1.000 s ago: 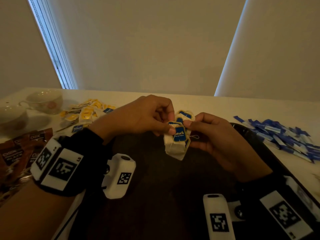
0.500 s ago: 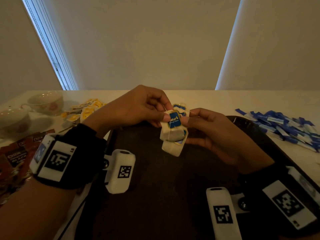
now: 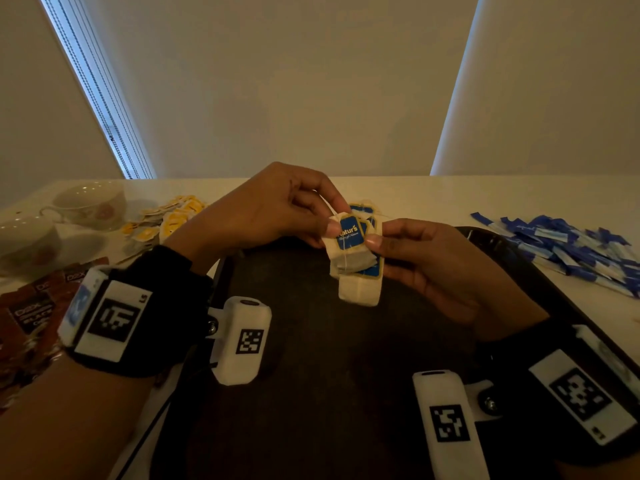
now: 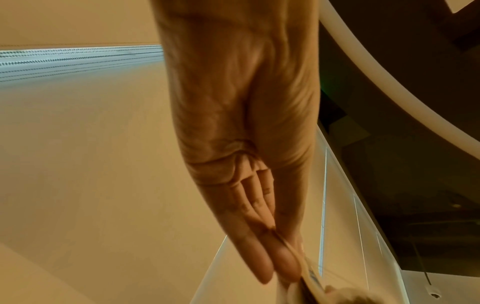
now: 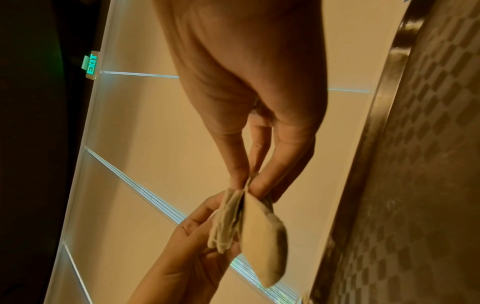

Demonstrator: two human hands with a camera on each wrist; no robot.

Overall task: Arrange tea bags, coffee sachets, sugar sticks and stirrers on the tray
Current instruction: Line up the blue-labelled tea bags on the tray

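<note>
Both hands hold a small bunch of white tea bags (image 3: 354, 263) with blue tags above the far middle of the dark tray (image 3: 329, 393). My left hand (image 3: 277, 216) pinches the bunch's left side between thumb and fingers. My right hand (image 3: 426, 258) pinches its right side, thumb on top. In the right wrist view the tea bags (image 5: 249, 222) fan out below the pinching fingertips (image 5: 239, 174) of my right hand. In the left wrist view the tea bags (image 4: 309, 277) show only as an edge against my fingers (image 4: 275, 261). More tea bags (image 3: 363, 207) lie on the table behind the hands.
Blue sugar sticks (image 3: 575, 251) are heaped on the table right of the tray. Yellow sachets (image 3: 169, 220) lie at the back left, brown coffee sachets (image 3: 31, 313) at the near left. Two cups (image 3: 90, 204) stand at the far left. A wall runs behind the table.
Both hands have lifted slightly with the tea bags. The front bag has turned so its blue tag faces me, and the bunch has been squeezed closer together.
</note>
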